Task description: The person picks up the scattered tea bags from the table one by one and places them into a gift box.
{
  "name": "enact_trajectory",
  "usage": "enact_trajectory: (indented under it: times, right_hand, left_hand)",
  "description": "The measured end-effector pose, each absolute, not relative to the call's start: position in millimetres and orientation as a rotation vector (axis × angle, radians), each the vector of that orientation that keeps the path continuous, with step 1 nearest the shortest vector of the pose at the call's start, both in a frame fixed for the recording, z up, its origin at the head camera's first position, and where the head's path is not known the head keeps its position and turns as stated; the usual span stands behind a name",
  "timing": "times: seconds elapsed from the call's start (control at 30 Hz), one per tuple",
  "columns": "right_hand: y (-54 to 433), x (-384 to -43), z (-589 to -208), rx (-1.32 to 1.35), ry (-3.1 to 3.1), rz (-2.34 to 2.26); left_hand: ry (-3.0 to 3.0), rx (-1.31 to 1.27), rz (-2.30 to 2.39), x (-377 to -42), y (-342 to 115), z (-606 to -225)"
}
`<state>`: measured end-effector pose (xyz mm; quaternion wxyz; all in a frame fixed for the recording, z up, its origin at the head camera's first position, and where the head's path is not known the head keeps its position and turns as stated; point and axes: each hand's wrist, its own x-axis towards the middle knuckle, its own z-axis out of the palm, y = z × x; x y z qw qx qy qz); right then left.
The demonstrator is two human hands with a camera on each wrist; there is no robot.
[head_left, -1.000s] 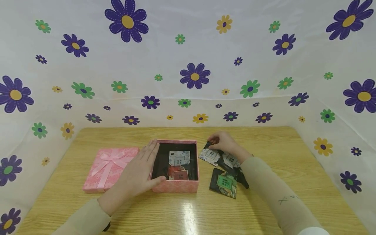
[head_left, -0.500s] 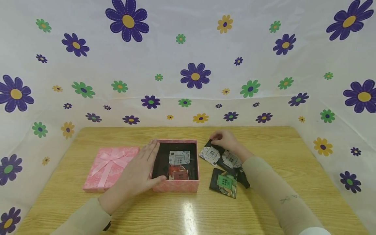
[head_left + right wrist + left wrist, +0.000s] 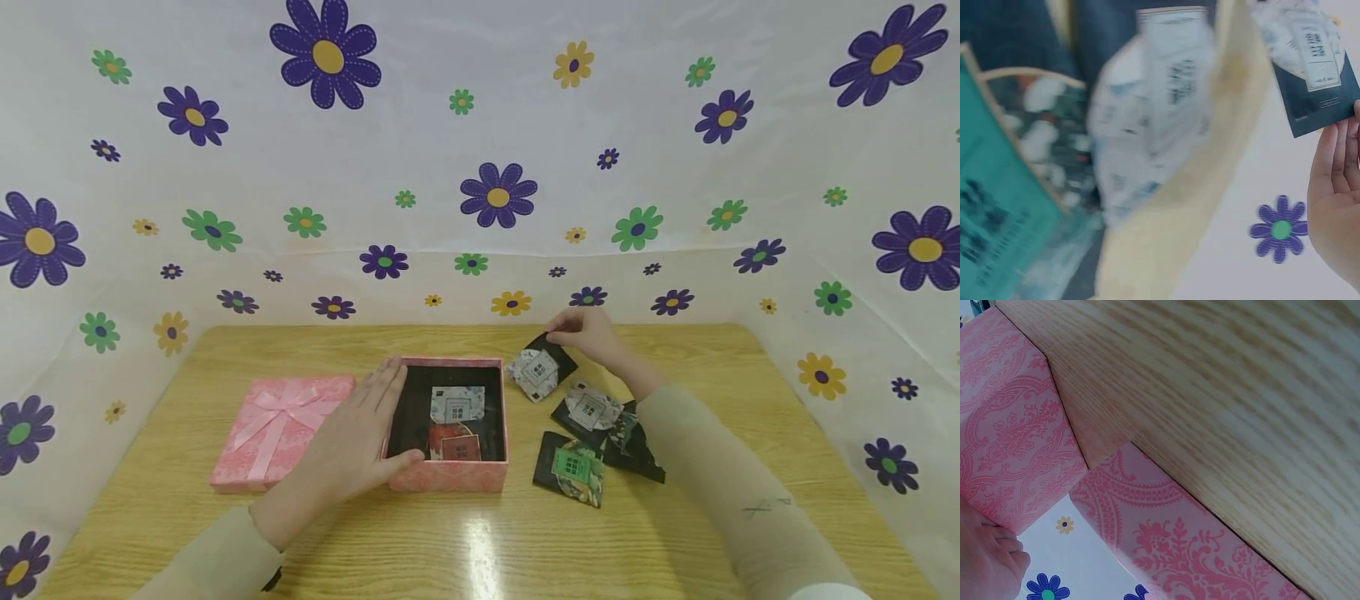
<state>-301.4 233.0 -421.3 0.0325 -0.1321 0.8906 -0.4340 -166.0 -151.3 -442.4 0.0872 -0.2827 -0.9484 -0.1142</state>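
Observation:
In the head view my left hand (image 3: 345, 433) lies along the left side of an open pink box (image 3: 450, 477), fingers straight, thumb against its front rim. Inside the black interior are a white-and-grey sachet (image 3: 457, 404) and a red one (image 3: 459, 447). My right hand (image 3: 596, 337) pinches the top corner of a black sachet with a white floral label (image 3: 536, 373), lifted and tilted right of the box. The right wrist view shows this black sachet (image 3: 1310, 62) at my fingertips. My left hand (image 3: 988, 556) appears by the box wall (image 3: 1016, 425) in the left wrist view.
Right of the box lie another white-labelled sachet (image 3: 592, 410), a green-labelled sachet (image 3: 573, 468) and a dark crumpled-looking one (image 3: 637, 450). Left of my left hand sits the pink lid with a ribbon bow (image 3: 281, 417). Flowered white cloth (image 3: 420, 150) surrounds the wooden table (image 3: 420, 542).
My right hand has moved back and slightly right, drawing the white-labelled sachet away from the others. The dark sachet has shifted right. My left hand stays on the box.

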Motion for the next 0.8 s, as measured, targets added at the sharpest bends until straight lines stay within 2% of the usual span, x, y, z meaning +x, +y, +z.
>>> enact_trajectory:
  times: [0.53,0.8]
  right_hand:
    - [219,-289,-343,-0.453,2.729,-1.409]
    - [191,-277,-330,-0.523,2.671,-1.434]
  left_hand:
    - [-2.853,-0.831,-0.348,-165,-151,-441]
    - [-2.849,-0.832,-0.358,-166,-152,-441]
